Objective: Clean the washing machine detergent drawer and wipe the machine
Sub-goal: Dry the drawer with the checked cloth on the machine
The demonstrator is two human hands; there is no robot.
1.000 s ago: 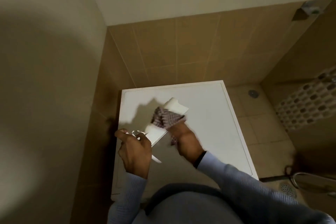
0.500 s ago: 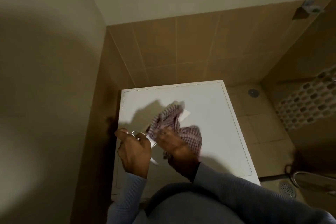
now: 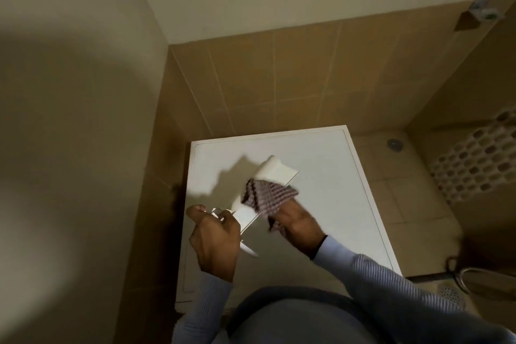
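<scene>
One white detergent drawer (image 3: 275, 173) is held just above the flat white top of the single washing machine (image 3: 335, 176), slanting from the near left toward the far right. The left hand (image 3: 216, 240) grips its near end, fingers (image 3: 227, 222) curled round the plastic. The right hand (image 3: 296, 220) clutches one bunched checked cloth (image 3: 268, 194), dark red and white, and presses it on the drawer's middle; its fingers are mostly hidden under the fabric. Both arms wear ribbed light-blue sleeves (image 3: 391, 282).

The machine stands in a corner of brown tiled wall (image 3: 279, 78) below pale paint. To the right lies a beige tiled floor (image 3: 405, 193) with two round drains, one far (image 3: 394, 144) and one near (image 3: 451, 294), and a mosaic strip (image 3: 480, 165). A small item on a corner shelf (image 3: 480, 12) is too blurred to read.
</scene>
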